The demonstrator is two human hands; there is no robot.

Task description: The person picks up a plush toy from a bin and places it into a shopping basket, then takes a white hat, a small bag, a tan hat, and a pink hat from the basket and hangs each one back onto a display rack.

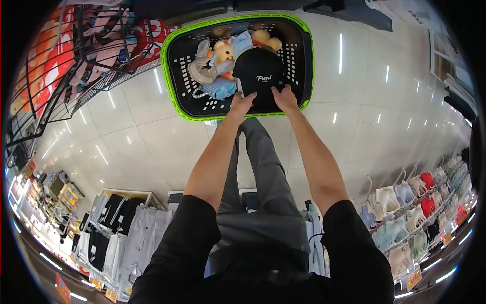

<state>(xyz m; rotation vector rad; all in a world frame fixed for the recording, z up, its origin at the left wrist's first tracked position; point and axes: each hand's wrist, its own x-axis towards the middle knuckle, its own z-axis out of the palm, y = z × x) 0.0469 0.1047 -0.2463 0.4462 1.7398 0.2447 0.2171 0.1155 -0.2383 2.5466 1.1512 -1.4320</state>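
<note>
A black shopping basket with a bright green rim (174, 96) stands on the tiled floor in front of my feet. Inside it lies a black cap (257, 71) with white lettering. My left hand (242, 104) grips the cap's near edge on the left, and my right hand (285, 98) grips the same edge on the right. Beside the cap in the basket are a yellow plush bear (224, 51), a beige cap (201, 71) and a blue checked item (218, 88).
A black wire rack (96, 45) of plush goods stands left of the basket. Folded clothes hang on racks at lower left (126, 228), and caps hang in rows on a display at the right (415, 207). Glossy white tiles (374, 101) surround the basket.
</note>
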